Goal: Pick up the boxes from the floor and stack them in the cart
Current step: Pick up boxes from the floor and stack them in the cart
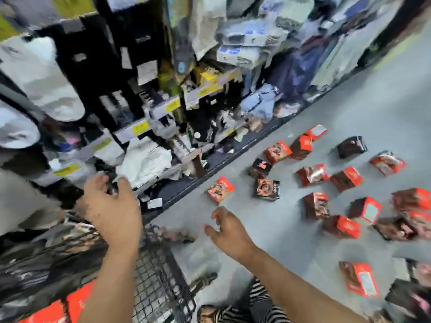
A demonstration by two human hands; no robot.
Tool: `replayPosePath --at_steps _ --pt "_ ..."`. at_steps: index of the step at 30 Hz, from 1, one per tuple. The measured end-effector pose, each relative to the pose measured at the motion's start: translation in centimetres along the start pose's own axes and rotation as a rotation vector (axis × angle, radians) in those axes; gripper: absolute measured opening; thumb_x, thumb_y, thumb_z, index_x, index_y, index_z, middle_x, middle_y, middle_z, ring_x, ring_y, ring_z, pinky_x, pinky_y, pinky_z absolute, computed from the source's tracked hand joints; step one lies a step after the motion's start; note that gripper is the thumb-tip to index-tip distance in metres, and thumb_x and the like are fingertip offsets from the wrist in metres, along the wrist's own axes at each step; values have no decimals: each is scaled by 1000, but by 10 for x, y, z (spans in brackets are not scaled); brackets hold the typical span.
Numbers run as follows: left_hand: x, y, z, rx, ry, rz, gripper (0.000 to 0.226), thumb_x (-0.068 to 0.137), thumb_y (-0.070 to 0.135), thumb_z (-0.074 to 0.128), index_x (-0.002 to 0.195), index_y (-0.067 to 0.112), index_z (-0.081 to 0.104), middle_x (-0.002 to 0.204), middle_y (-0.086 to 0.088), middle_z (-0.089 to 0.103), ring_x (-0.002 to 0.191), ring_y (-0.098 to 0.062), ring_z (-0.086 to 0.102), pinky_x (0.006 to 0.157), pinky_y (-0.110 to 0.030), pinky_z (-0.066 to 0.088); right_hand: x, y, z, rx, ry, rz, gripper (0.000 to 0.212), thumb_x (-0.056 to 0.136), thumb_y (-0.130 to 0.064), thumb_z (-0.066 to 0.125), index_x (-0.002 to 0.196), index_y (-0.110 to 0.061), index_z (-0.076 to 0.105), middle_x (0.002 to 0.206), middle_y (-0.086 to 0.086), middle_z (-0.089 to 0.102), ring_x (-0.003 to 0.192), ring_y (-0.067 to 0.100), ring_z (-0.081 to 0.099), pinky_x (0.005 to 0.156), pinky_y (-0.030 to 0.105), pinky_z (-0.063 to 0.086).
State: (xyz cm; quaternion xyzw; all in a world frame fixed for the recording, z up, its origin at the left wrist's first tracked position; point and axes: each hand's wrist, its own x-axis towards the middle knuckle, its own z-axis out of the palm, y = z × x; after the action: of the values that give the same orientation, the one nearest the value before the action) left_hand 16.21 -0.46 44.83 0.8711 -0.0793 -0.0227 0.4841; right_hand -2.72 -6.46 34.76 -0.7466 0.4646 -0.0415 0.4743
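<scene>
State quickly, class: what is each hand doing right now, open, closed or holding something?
Left hand: open, fingers spread above the cart, holding nothing.
Right hand: open, loosely curled, empty, above the floor.

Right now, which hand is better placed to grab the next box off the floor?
Right. The right hand holds nothing and reaches over the floor, nearest the red box ahead of its fingers. The left hand hangs above the cart, farther from the boxes.
</scene>
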Motion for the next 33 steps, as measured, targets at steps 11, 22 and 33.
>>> replayPosePath --at_steps 11,22,33 --pt "-173 79 214 402 -694 557 31 88 18 63 115 4 59 108 -20 64 104 -37 57 85 -39 39 -45 234 -128 225 216 669 29 88 -39 61 94 -19 41 90 0 53 99 25 60 69 24 32" --pt "-288 -58 416 847 -1026 629 58 84 25 65 135 7 44 128 -21 53 122 -36 46 101 -40 33 -43 451 -140 195 118 916 40 88 -37 61 114 -9 53 114 12 63 108 27 59 77 29 41" --pt "-286 -210 609 1027 -1036 1094 77 72 34 77 134 4 42 125 -26 49 115 -42 47 93 -47 41 29 637 -67 389 379 1039 23 85 -27 64 93 -11 50 89 9 59 80 25 52 58 28 33"
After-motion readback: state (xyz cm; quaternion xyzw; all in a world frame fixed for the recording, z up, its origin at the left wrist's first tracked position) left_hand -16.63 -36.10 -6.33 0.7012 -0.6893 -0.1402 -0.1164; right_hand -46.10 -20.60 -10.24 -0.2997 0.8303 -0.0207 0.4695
